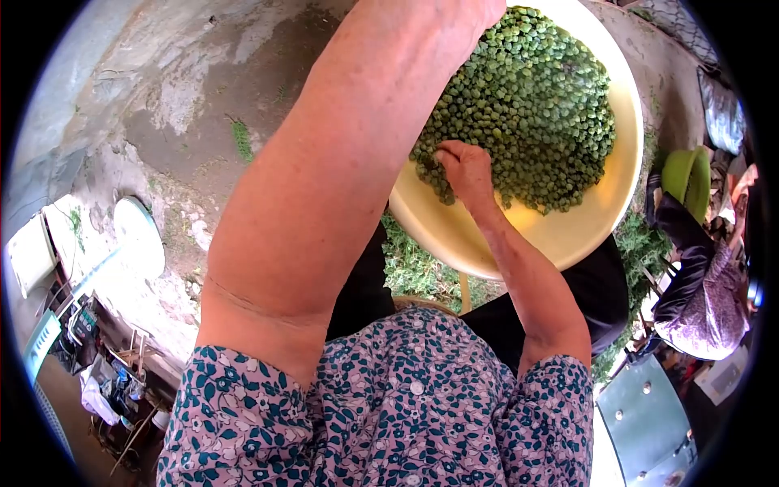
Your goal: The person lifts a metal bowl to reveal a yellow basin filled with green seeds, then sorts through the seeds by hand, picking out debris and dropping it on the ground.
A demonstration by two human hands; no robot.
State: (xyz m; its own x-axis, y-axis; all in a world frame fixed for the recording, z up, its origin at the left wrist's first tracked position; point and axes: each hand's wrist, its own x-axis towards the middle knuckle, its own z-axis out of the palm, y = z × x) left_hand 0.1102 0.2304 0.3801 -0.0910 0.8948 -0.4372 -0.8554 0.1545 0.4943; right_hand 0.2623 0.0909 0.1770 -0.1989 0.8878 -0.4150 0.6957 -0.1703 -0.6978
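A wide pale yellow basin (629, 174) in front of me holds a heap of small round green berries (531, 97), like green peppercorns. My right hand (468, 170) is over the near left part of the heap, its fingers curled in and touching the berries. What lies inside that closed hand is hidden. My left arm stretches across the left of the view to the basin's far rim. Only the back edge of my left hand (489, 10) shows at the top border, and its fingers are out of sight. Dark trousers show beneath the basin.
A green tub (687, 183) stands on the right, near dark and purple patterned cloth (706, 312). Lower right is a grey-green panel (649, 418). A round white object (139, 241) and piled clutter are on the left. Weeds (422, 264) grow under the basin.
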